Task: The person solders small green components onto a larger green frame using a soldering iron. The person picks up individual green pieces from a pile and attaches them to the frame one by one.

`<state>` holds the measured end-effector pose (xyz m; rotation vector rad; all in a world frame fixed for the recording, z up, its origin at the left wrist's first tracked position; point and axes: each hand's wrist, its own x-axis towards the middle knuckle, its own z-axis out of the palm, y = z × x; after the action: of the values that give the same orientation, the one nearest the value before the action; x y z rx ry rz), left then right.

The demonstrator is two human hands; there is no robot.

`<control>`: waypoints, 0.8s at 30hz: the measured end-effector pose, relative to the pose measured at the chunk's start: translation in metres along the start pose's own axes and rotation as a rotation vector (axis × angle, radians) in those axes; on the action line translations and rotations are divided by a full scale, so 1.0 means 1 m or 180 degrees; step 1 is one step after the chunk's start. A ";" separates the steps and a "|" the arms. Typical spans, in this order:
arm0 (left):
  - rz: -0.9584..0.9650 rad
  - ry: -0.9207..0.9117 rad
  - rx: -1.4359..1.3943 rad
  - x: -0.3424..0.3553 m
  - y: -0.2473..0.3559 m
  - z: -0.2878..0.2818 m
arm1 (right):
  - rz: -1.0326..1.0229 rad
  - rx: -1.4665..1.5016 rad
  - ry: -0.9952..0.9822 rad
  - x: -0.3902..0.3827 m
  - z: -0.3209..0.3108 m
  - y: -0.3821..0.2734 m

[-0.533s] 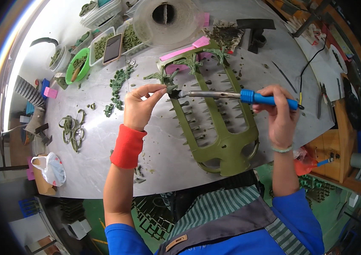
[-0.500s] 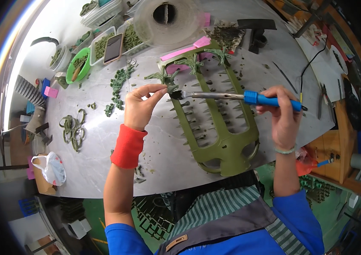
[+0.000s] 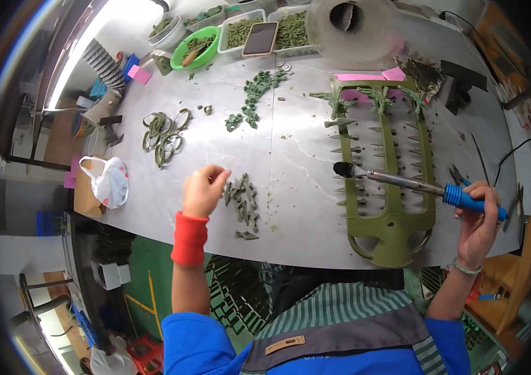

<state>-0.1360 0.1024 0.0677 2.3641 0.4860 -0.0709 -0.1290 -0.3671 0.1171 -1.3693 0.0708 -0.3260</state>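
Observation:
My right hand (image 3: 478, 219) is closed around the blue handle of a soldering iron (image 3: 406, 181). Its broad blackened tip lies over the left bar of an olive-green plastic frame (image 3: 392, 212). The three long bars of this frame carry rows of pointed spikes, with star-shaped green pieces (image 3: 378, 99) at their far ends. A small grey-green spike (image 3: 339, 122) sits across the left bar, near its far end. My left hand (image 3: 202, 192), with a red wristband, has thumb and forefinger drawn together beside a pile of loose spikes (image 3: 245, 203). Anything between those fingertips is too small to make out.
Green pieces (image 3: 259, 90) and a heap of green rings (image 3: 164, 134) lie left of the frame. Behind stand a green bowl (image 3: 214, 53), tubs of small parts, a phone (image 3: 260, 39) and a round translucent container (image 3: 365, 44). Pliers (image 3: 459, 175) lie near my right hand.
My left hand has left the frame's left bar, where it pinched a small green piece, and moved to the loose spikes. The iron's tip sits nearer along the bar. The view has shifted left.

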 end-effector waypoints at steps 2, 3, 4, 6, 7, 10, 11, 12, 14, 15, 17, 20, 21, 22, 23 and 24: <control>0.0442 0.0159 0.0704 -0.013 -0.018 0.010 | -0.0008 0.0035 -0.0069 -0.001 0.004 -0.001; 0.0453 0.0141 0.0735 -0.018 -0.015 0.016 | -0.0020 0.0033 -0.0067 -0.001 0.005 -0.001; 0.0601 0.0296 0.0694 -0.019 -0.019 0.024 | -0.0037 0.0030 -0.0060 -0.002 0.006 -0.002; 0.0783 0.0458 0.0632 -0.018 -0.022 0.030 | -0.0073 0.0023 -0.0096 -0.004 0.008 -0.004; 0.1170 0.0632 0.0772 -0.016 -0.020 0.031 | -0.0086 0.0017 -0.0126 -0.005 0.007 -0.005; 0.1218 0.0526 0.0152 -0.012 -0.008 0.035 | -0.0069 -0.0005 -0.0154 -0.009 0.001 -0.010; 0.0825 0.0226 -0.0567 -0.011 -0.002 0.036 | -0.0104 -0.0030 -0.0112 -0.010 0.000 -0.010; 0.1040 0.0132 -0.0543 -0.010 0.009 0.037 | -0.0137 0.0024 -0.0103 -0.010 -0.002 -0.010; 0.1054 -0.0215 -0.1262 -0.009 0.036 0.044 | -0.0170 0.0070 -0.0077 -0.010 -0.004 -0.009; 0.1001 -0.0515 -0.1944 -0.009 0.052 0.048 | -0.0196 0.0020 -0.0024 -0.009 -0.005 -0.010; 0.1055 -0.0770 -0.2119 -0.009 0.088 0.058 | -0.0164 0.0085 -0.0075 -0.007 -0.005 -0.007; 0.1127 -0.1044 -0.2127 -0.001 0.120 0.074 | -0.0175 0.0103 0.0012 -0.004 -0.001 -0.004; 0.1173 -0.0971 -0.2169 0.003 0.129 0.079 | -0.0175 0.0099 0.0001 -0.002 -0.001 -0.004; 0.1295 -0.0831 -0.1984 0.008 0.133 0.084 | -0.0169 0.0191 -0.0086 0.001 -0.002 -0.001; 0.1414 -0.0686 -0.1798 0.013 0.137 0.088 | -0.0169 0.0176 -0.0053 0.003 -0.003 0.002; 0.1462 -0.0590 -0.1661 0.015 0.143 0.090 | -0.0133 0.0246 0.0007 0.004 -0.002 0.006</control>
<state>-0.0628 -0.0493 0.0893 1.8754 -0.1275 0.0448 -0.1243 -0.3696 0.1111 -1.2951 0.0312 -0.3619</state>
